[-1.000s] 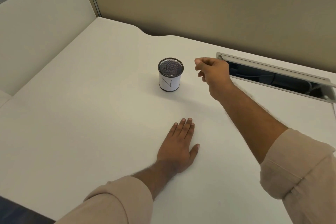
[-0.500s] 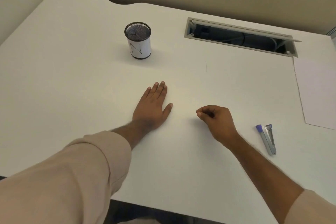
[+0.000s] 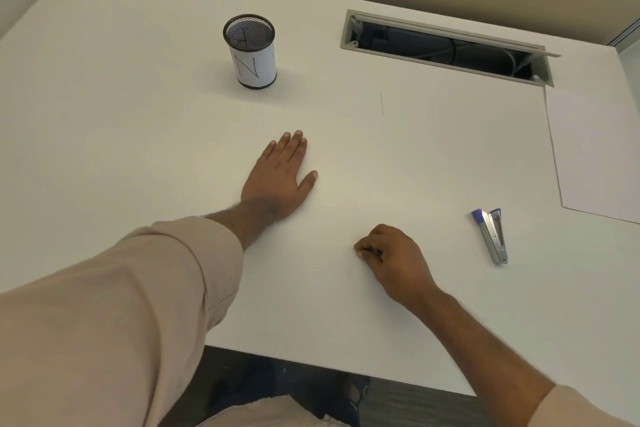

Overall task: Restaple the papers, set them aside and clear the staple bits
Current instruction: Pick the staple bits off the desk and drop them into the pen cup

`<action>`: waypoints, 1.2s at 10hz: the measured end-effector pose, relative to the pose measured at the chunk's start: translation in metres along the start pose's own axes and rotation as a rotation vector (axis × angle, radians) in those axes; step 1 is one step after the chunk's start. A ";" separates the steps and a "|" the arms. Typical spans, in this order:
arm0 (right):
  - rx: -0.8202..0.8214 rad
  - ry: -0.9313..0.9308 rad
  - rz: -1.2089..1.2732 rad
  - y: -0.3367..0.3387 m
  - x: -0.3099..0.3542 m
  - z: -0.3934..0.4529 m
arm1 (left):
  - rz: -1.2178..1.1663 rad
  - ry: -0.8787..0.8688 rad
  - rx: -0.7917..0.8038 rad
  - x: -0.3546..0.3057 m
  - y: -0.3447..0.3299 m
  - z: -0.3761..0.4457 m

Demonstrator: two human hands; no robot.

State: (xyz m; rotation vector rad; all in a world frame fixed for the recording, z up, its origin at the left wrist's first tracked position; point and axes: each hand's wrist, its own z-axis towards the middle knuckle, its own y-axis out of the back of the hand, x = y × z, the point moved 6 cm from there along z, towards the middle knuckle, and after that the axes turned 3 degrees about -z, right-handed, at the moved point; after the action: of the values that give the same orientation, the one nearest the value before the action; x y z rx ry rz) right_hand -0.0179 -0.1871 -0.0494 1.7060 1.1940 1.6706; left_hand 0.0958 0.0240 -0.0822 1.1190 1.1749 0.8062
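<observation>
My left hand point(image 3: 277, 180) lies flat on the white desk point(image 3: 138, 135), fingers straight and together. My right hand point(image 3: 394, 260) rests nearer the front edge with its fingers curled and the fingertips pinched together against the desk; anything between them is too small to see. A small silver stapler with blue ends point(image 3: 493, 236) lies on the desk to the right of that hand. The sheet of white papers point(image 3: 595, 149) lies flat at the far right. A black mesh cup with a white label marked N point(image 3: 250, 51) stands upright beyond my left hand.
An open cable slot point(image 3: 446, 47) with dark cords inside runs along the back right of the desk. A thin dark line point(image 3: 381, 104) lies on the surface between the cup and the papers. The desk's front edge point(image 3: 311, 362) is close below my hands.
My right hand has come back from beside the mesh cup to the desk near the front edge, fingertips pinched down. The view swung right, showing stapler and papers. My left hand stays flat.
</observation>
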 end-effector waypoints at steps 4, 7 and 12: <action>0.025 0.095 -0.032 0.002 0.005 0.014 | 0.001 0.000 0.002 0.000 0.000 0.001; 0.044 0.170 -0.081 0.006 0.004 0.008 | 0.006 -0.001 -0.002 0.001 -0.001 0.001; 0.041 0.100 -0.108 0.000 0.009 0.000 | 0.011 0.000 -0.017 0.001 0.000 0.001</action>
State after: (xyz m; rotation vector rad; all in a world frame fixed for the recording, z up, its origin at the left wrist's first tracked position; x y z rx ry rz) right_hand -0.0189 -0.1795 -0.0438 1.5679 1.3513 1.6938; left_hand 0.0974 0.0248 -0.0828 1.1128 1.1609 0.8233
